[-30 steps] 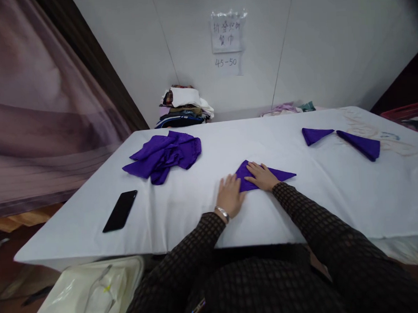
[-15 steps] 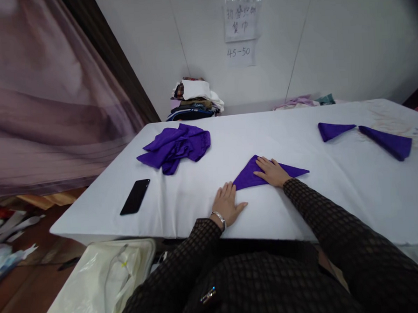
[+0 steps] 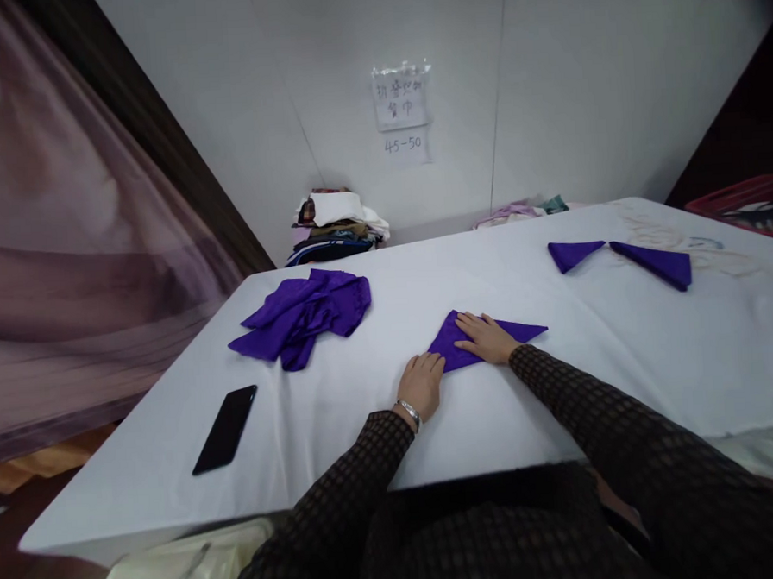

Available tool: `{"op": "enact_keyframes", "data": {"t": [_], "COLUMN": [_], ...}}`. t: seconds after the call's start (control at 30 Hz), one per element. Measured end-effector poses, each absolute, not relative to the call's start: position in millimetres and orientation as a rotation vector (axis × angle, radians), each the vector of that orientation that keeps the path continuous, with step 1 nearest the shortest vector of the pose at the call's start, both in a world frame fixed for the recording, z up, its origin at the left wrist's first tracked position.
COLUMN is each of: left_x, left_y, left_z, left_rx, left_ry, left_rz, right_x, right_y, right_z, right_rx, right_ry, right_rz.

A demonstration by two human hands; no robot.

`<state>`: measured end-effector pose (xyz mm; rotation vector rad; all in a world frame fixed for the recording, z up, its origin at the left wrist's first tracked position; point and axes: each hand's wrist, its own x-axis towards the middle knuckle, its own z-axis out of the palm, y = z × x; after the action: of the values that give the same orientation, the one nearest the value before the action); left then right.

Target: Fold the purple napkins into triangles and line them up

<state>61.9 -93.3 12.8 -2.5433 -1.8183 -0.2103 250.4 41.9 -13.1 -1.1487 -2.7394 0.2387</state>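
A purple cloth napkin (image 3: 446, 345), folded into a triangle, lies on the white-covered table in front of me. My left hand (image 3: 423, 384), with a silver bracelet at its wrist, is closed at the napkin's left corner. Its thumb is tucked in and mostly hidden. My right hand (image 3: 488, 338) rests flat over the napkin's middle with fingers stretched out. The napkin's thin right tip sticks out past that hand.
Loose purple cloths (image 3: 310, 315) are heaped at the left. A black phone (image 3: 225, 429) lies nearer me. Two folded purple napkins, one smaller (image 3: 574, 254) and one longer (image 3: 654, 262), lie at the right. Stacked clothes (image 3: 337, 227) and a red basket (image 3: 744, 197) stand beyond the table.
My left thumb has drawn in, and the left fingers have come over the napkin's corner. The right hand stays on the napkin. The whole view has shifted as my head moved.
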Motion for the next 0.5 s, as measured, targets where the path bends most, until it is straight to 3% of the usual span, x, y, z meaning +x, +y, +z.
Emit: {"op": "enact_keyframes", "data": {"t": [0.5], "left_x": [96], "left_y": [-151], "left_z": [41], "left_rx": [-2.786], "left_ry": [-1.675], "left_rz": [0.18], "right_x": [270], "right_y": [16], "right_z": [6], "right_rx": [-0.556], "right_ry": [-2.909], "right_rz": [0.504]}}
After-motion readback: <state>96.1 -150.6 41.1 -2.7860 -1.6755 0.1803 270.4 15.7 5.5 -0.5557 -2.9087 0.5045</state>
